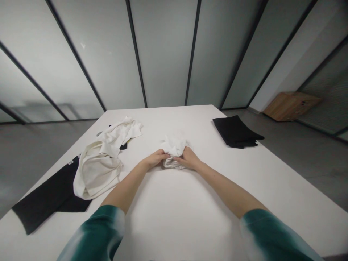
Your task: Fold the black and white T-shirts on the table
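Observation:
A bunched white cloth [175, 146] lies on the table in front of me, crumpled so that its kind does not show. At its left side, my left hand [156, 158] grips an edge between thumb and fingers. My right hand [189, 158] holds the opposite side, its thumb across the front of the bundle and some fingers hidden by the fabric. Both hands rest low, close to the tabletop.
On the left of the white table [174, 217] lies a loose pile of white fabric [99, 170], partly over black folded clothing [51, 192]. A stack of folded black cloth [235, 131] sits near the right edge. A wooden cabinet [289, 105] stands beyond, by frosted glass panels.

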{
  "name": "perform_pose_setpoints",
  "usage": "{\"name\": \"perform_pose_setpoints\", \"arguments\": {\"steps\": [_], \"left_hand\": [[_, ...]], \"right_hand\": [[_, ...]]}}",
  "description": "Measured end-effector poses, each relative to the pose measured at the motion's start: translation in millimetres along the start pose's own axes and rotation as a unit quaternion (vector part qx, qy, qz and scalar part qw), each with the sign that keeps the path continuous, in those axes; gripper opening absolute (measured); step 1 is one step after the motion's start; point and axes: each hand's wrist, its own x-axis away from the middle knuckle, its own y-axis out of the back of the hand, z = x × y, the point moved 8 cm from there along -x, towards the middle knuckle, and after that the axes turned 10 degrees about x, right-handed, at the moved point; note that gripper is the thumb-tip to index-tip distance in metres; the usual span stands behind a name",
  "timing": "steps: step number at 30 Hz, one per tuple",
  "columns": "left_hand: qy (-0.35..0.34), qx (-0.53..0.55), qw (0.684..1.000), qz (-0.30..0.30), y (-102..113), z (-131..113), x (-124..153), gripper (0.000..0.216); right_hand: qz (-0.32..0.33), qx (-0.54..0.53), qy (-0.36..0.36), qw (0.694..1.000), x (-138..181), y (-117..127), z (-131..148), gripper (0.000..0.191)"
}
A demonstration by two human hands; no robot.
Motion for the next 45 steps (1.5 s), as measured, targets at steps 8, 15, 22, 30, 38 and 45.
{"name": "perform_pose_setpoints", "arguments": {"steps": [8,15,22,30,38,45], "left_hand": [[-0.106,0.174,0.967,-0.15,39,-21,-5,0.024],[-0.254,0.226,0.851,-0.4,156,-66,37,0.024],[-0.275,-0.188,0.809,-0.485,172,-73,61,0.068],[-0.255,-0.456,0.846,-0.109,27,-48,16,0.07],[-0.192,-0.451,0.864,-0.112,28,-34,4,0.026],[-0.177,-0.375,0.887,-0.2,52,-44,9,0.026]], "right_hand": [[-0.098,-0.315,-0.258,0.908,15,-1,-60,0.031],[-0.29,-0.569,-0.374,0.672,40,18,-160,0.02],[-0.358,-0.274,-0.398,0.799,66,46,-179,0.049],[0.004,-0.046,-0.094,0.994,21,4,-70,0.056],[0.03,-0.027,0.021,0.999,12,-1,-4,0.041],[-0.024,0.087,-0.155,0.984,20,8,-71,0.05]]}}
